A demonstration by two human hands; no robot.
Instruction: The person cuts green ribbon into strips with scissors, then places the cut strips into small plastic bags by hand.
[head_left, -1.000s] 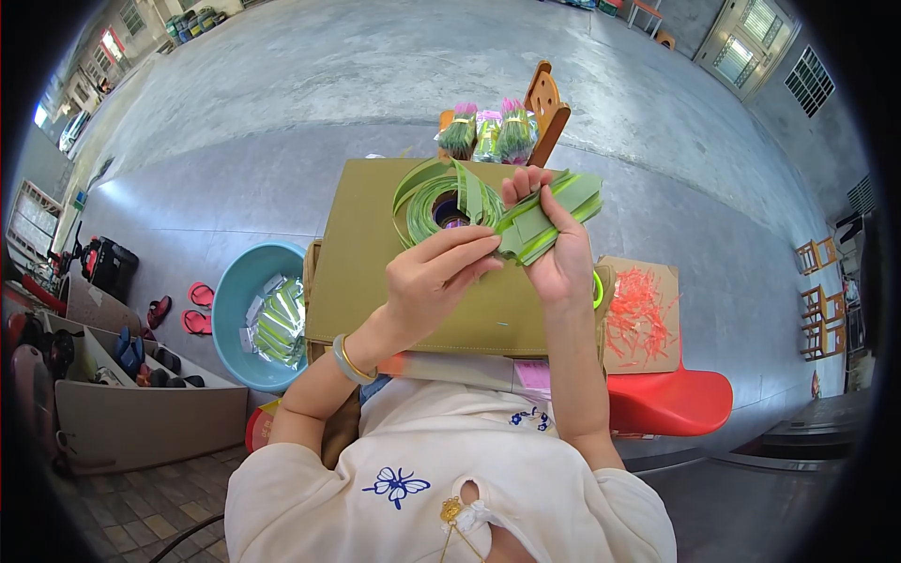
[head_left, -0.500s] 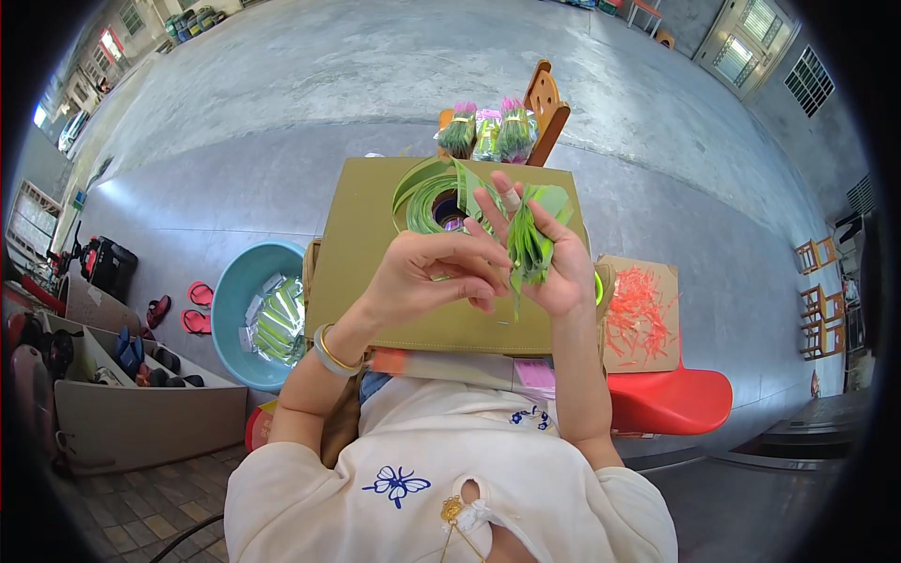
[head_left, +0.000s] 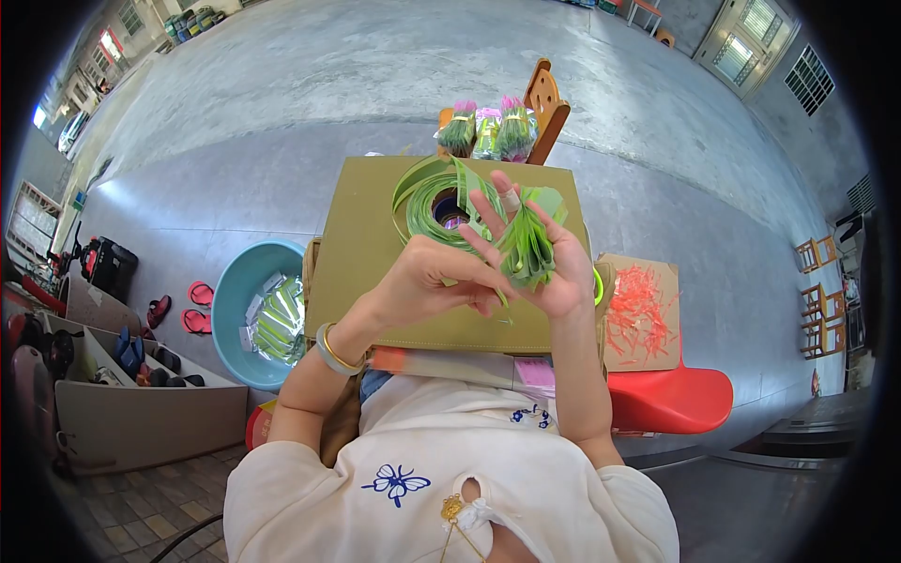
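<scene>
Your right hand (head_left: 561, 280) grasps the bunch of green ribbon (head_left: 528, 248) above the table (head_left: 361, 220). Your left hand (head_left: 422, 280) is curled beside it; its grip cannot be determined.

The surface (head_left: 361, 211) is a smooth olive-green top, stitched along the edge nearest the body, with both hands above it. Just beyond the left hand (head_left: 436, 277) lies a roll of green ribbon (head_left: 424, 218), round its dark core (head_left: 452, 205), with a loose strip (head_left: 427, 172) arching over its far side. Bodyward of the right hand (head_left: 563, 277) rests a small pale speck (head_left: 507, 322). A bright green loop (head_left: 598, 287) shows outward of that hand's wrist; whether it rests on top cannot be told.
</scene>
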